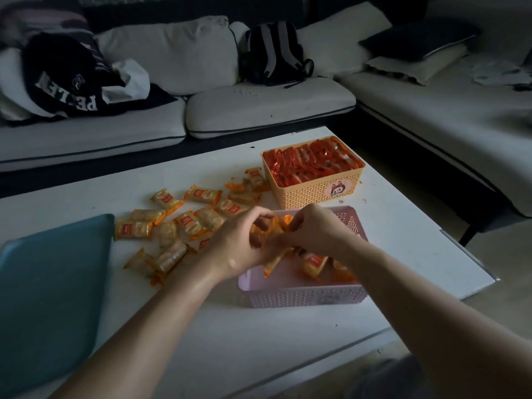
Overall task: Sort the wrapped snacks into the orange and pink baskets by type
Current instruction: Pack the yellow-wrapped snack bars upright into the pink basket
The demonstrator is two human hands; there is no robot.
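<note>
Loading orange-wrapped snacks [283, 220] into the pink basket [302, 295].
Left hand [244, 240] and right hand [313, 231] curl fingers round them; next, probably letting go.

Red snacks [313, 161] fill the orange basket [311, 194]; pink basket [305, 296] holds perhaps several orange packs [313, 263].

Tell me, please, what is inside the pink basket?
A few orange-wrapped snacks lie in the pink basket; the left hand and right hand cover its middle, hiding anything beneath.

At centre frame I see the left hand [241, 243] and right hand [316, 228] gripping orange-wrapped snacks [279, 223] above the pink basket [302, 295].
</note>
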